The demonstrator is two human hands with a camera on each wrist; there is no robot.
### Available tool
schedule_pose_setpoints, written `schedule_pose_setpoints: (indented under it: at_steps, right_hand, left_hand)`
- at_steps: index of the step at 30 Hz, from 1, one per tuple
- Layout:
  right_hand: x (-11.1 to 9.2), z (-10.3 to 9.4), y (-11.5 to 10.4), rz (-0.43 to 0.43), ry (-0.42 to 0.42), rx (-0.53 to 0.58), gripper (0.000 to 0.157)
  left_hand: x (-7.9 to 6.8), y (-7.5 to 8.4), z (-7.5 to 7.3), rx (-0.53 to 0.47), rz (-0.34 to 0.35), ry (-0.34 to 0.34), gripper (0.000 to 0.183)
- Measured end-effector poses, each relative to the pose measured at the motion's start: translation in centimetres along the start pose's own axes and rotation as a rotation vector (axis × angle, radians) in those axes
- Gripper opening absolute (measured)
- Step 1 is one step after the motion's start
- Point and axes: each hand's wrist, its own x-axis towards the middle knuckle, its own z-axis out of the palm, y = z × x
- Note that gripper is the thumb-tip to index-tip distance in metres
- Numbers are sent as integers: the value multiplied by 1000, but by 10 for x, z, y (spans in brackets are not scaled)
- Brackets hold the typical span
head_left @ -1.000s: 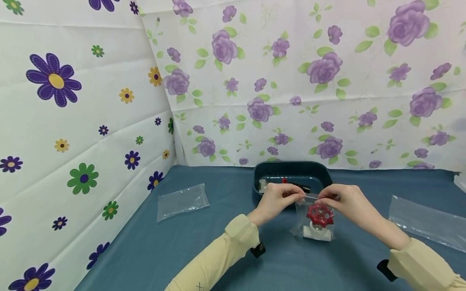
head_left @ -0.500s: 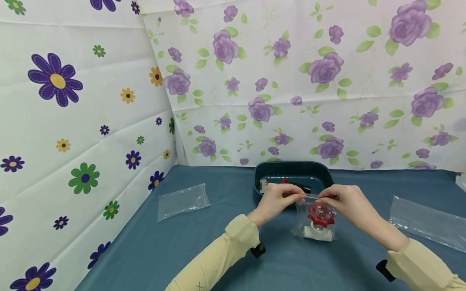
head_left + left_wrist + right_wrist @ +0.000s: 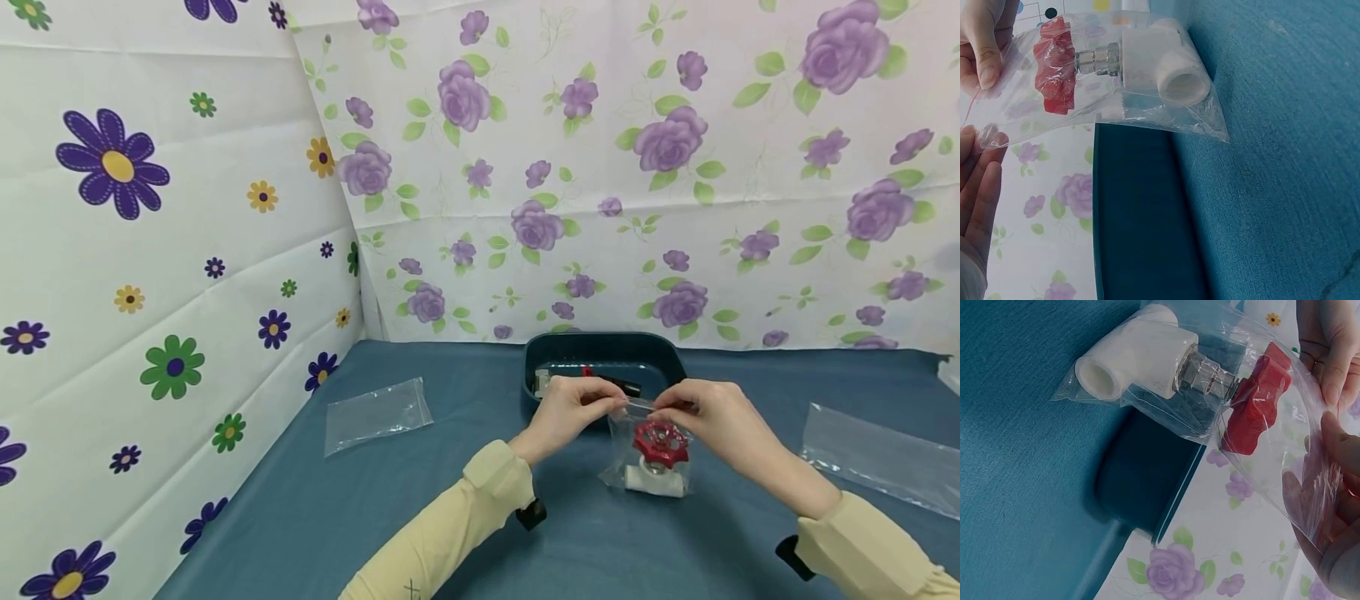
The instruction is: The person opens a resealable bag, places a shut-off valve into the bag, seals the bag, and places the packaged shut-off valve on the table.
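Note:
A clear zip bag (image 3: 618,446) with a red line along its top hangs upright in front of me. Inside it sits a stop valve with a red handwheel (image 3: 660,443), a shiny metal neck (image 3: 1099,60) and a white pipe body (image 3: 1138,353). My left hand (image 3: 573,410) pinches the bag's top edge at the left between thumb and forefinger. At the right end of that edge, my right hand (image 3: 705,412) pinches the plastic too. The bag's bottom is close over the blue cloth, with the valve's body lowest.
Behind the hands stands a dark blue tray (image 3: 603,343) containing a red and black item (image 3: 618,386) and a whitish piece (image 3: 542,383). Flat plastic bags lie on the cloth, one at left (image 3: 378,417) and one at right (image 3: 885,458). Flowered sheets (image 3: 465,167) hang behind and to the left.
Both hands keep their pinch on the bag's top edge and stay almost still. The valve hangs in nearly the same place throughout.

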Motion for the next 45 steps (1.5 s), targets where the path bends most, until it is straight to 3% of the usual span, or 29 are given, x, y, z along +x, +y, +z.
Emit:
schedule_pose_setpoints:
  at_steps: [17,45]
  right_hand:
    - [-1,2,1,-39,46,22,16]
    - [-1,0,-7,-33,40,-95,12]
  left_hand:
    - [0,0,0,15,-11,-1,11]
    - [-1,-1,-1,19,9,-4,11]
